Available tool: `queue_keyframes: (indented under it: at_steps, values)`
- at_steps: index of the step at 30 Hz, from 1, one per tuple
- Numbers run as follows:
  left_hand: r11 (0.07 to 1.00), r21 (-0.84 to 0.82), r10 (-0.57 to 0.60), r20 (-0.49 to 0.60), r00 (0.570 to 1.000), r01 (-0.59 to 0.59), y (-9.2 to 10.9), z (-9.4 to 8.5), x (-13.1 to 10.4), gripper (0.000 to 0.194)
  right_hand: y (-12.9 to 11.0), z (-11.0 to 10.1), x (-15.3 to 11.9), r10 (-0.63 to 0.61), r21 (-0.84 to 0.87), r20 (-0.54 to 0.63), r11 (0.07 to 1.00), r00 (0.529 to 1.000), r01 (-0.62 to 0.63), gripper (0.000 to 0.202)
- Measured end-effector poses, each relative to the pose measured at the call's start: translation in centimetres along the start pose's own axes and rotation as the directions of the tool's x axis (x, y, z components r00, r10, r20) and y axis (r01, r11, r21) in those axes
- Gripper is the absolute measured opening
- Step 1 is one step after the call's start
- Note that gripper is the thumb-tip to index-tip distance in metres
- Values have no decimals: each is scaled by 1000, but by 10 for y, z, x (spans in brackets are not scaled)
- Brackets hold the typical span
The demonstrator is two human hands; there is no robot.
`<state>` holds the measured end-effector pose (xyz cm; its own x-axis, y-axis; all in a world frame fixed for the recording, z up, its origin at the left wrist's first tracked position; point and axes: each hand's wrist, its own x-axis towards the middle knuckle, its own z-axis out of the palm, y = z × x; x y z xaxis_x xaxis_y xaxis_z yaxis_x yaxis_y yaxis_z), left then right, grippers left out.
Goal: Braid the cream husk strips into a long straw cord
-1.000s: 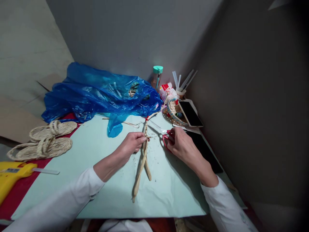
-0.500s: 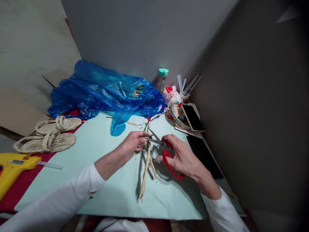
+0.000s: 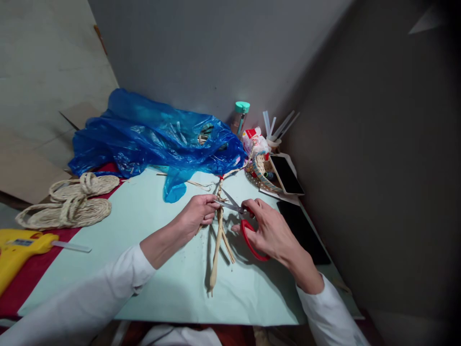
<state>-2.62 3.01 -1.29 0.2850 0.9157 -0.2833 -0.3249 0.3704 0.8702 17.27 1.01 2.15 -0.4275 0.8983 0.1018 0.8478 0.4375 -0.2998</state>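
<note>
My left hand (image 3: 200,211) pinches a pale plant-fibre braid (image 3: 217,245) near the middle of the table. The braid's loose strands hang down toward me, and its upper end runs to a red tie near the blue bag. My right hand (image 3: 272,230) is closed on the red handles of a pair of scissors (image 3: 248,235). The scissor blades are spread apart, pointing left, with the braid between or beside them close to my left fingertips. Exactly how the blades meet the strands is too small to tell.
A blue plastic bag (image 3: 154,139) covers the back. Woven slippers (image 3: 72,211) and a yellow glue gun (image 3: 25,250) lie at left. On the right are a small woven basket (image 3: 261,175), a phone (image 3: 287,174), a dark flat panel (image 3: 304,230) and a lidded jar (image 3: 240,117) near the wall.
The scissor blades are spread wider around the braid, and the red handle has shifted slightly up. My left hand keeps its pinch. The whole view has moved a little.
</note>
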Motion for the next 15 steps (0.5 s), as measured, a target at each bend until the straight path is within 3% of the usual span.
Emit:
queue_keyframes:
  at_steps: [8, 15]
  values:
    - [999, 10, 32, 36, 999, -33, 2, 0, -1, 7, -1, 0, 0, 20, -15, 18, 1000, 1000, -20, 31]
    - [994, 106, 14, 0, 1000, -14, -2, 2, -2, 9, -4, 11, 5, 8, 19, 63, 1000, 998, -9, 30]
